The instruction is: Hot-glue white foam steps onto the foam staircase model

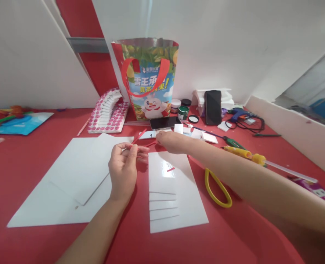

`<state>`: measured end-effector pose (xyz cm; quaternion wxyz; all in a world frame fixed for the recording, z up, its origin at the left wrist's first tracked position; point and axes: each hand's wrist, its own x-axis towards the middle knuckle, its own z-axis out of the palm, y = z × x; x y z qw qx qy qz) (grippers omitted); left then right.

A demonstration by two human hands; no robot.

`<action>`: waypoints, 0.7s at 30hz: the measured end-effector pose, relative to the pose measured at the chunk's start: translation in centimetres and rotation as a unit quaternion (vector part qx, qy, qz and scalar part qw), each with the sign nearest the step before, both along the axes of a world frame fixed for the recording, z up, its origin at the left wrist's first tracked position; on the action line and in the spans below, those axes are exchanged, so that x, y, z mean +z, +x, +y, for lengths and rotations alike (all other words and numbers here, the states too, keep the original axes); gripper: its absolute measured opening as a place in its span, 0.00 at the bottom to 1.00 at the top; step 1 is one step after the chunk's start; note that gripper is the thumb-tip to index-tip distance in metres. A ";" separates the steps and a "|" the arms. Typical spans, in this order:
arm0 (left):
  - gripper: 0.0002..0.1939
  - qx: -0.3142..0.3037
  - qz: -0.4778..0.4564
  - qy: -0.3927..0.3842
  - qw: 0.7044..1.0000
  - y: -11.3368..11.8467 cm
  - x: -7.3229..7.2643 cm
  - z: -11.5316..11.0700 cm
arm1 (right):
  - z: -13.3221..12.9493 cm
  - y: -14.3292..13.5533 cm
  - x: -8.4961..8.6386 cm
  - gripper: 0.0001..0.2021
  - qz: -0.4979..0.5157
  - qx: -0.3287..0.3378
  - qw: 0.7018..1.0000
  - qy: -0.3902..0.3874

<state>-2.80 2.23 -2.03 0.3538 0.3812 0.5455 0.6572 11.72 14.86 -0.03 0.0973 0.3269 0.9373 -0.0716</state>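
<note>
My left hand [123, 165] pinches a thin red strip [138, 136] between thumb and forefinger, left of centre. My right hand [170, 141] reaches across with its fingers closed, over small white pieces near the phone lying flat [165, 122]; what its fingertips hold, if anything, is hidden. Another red strip [150, 143] runs between the two hands. Below them lies a white board [190, 205] with several cut lines near its lower left side and a short red piece [170, 169] on its glossy upper part.
A large white sheet [52, 198] lies at left. Behind stand a colourful bag [151, 88], a pink-patterned stepped model [107, 113], paint jars [183, 113] and an upright phone [213, 108]. Yellow-handled scissors [217, 194] and a yellow glue gun [242, 152] lie at right.
</note>
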 end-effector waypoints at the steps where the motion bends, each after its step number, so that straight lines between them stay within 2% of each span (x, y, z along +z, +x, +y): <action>1: 0.10 -0.001 0.000 0.001 1.000 0.0 0.0 0.0 | 0.0 0.3 0.1 0.12 0.001 0.001 1.000 -0.007; 12: 0.10 -0.007 0.026 -0.005 1.000 0.0 -0.3 0.0 | -0.5 0.9 -1.0 0.08 0.048 -0.019 0.998 -0.025; 17: 0.10 -0.016 0.032 -0.013 0.999 0.0 -0.3 0.0 | -1.0 0.6 -0.1 0.12 0.033 -0.017 0.999 -0.029; 21: 0.10 -0.022 0.040 -0.010 0.999 0.2 -0.3 -0.1 | -1.8 0.4 -0.2 0.16 0.034 -0.026 0.999 -0.028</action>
